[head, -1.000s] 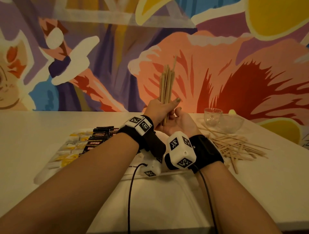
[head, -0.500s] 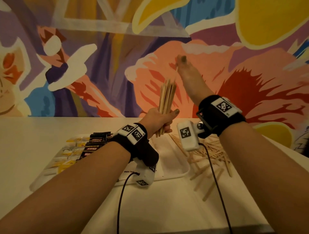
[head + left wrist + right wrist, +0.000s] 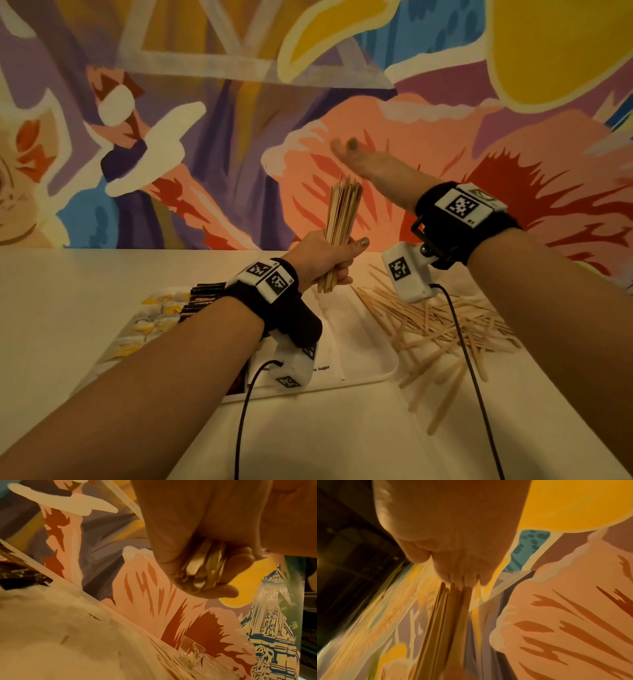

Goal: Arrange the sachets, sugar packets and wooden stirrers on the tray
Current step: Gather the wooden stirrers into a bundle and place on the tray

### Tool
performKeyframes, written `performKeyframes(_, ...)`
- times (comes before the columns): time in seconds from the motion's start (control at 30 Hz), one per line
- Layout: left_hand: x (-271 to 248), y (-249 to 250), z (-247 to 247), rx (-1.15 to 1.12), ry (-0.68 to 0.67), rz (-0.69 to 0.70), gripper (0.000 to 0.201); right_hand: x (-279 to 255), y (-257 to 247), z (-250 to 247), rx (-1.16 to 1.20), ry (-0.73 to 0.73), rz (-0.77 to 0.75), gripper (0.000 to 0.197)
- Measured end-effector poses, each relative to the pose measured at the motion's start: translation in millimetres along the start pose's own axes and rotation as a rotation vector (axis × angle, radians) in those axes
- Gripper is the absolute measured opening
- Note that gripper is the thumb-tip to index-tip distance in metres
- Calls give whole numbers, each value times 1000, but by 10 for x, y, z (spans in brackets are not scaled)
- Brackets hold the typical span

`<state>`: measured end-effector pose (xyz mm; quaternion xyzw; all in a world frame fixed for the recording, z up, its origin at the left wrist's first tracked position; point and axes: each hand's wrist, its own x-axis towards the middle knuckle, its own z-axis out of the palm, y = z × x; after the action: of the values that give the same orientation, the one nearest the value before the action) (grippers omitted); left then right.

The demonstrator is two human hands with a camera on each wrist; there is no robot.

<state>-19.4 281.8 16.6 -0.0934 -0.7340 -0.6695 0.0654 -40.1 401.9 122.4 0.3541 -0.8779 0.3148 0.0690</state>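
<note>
My left hand [image 3: 325, 260] grips a bundle of wooden stirrers [image 3: 342, 212] upright above the white tray [image 3: 370, 363]. The left wrist view shows the bundle's lower ends [image 3: 197, 572] sticking out of the left hand's [image 3: 205, 547] curled fingers. My right hand [image 3: 370, 164] is held flat just over the bundle's top ends and holds nothing. In the right wrist view the stirrers' tops [image 3: 447, 615] reach up to that right hand [image 3: 453, 534]. Black sachets [image 3: 202, 298] and yellow-and-white packets [image 3: 154, 318] lie in rows on the tray's left part.
A loose heap of wooden stirrers [image 3: 438, 325] is spread on the white table right of the tray. A white sugar packet [image 3: 322, 368] lies near the tray's front edge. A clear glass cup [image 3: 192, 654] stands by the mural wall. Wrist-camera cables hang over the table's front.
My right hand left the bundle's base, rose to pinch at a stirrer's tip, and now lies flat over the tops. The left hand keeps its grip.
</note>
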Motion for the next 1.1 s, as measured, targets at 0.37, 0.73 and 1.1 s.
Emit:
performKeyframes(0.37, 42, 3, -46, 20, -18, -14, 22, 101, -75, 54, -106, -196, 21, 65)
performKeyframes(0.73, -72, 11, -89, -164, 58, 55, 25, -127, 280, 306, 922, 100, 53, 66)
performKeyframes(1.1, 86, -13, 53, -25, 137, 163, 31, -310, 589, 1116, 1864, -246, 492, 72)
